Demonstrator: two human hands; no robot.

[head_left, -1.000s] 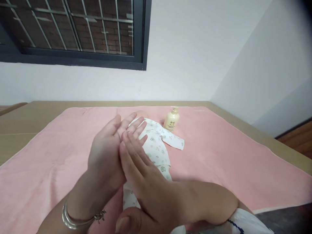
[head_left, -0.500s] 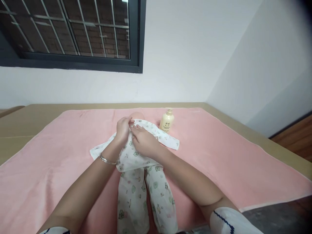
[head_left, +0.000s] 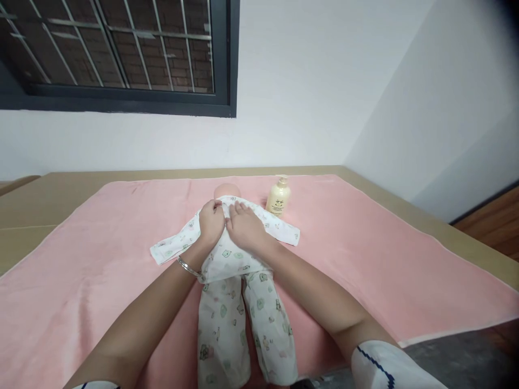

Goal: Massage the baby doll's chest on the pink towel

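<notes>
White printed cloth at centre of frame: a long-sleeved top (head_left: 233,262) with small green and pink motifs, laid out on a pink sheet (head_left: 365,248). Matching trousers (head_left: 223,335) run from its hem down to the bottom edge of the frame, legs slightly apart. Rounded skin-toned form (head_left: 227,190) just above the neckline, upper middle.

Left hand (head_left: 211,220): on the upper front of the top, left of its midline, fingers curled in; cannot tell whether they pinch any fabric. Silver bracelet (head_left: 188,267) at that wrist, near the top's lower left corner.

Right hand (head_left: 246,226): palm down on the chest of the top, fingers extended and close together, grasping nothing. Both hands lie side by side, nearly touching. White cuff with dark zigzag trim (head_left: 375,362), lower right.

Pale yellow pump bottle (head_left: 278,198) upright right of centre, just beyond the top's right-hand sleeve. Dark window frame (head_left: 234,59) with bars, upper left; white wall (head_left: 304,86) alongside.
</notes>
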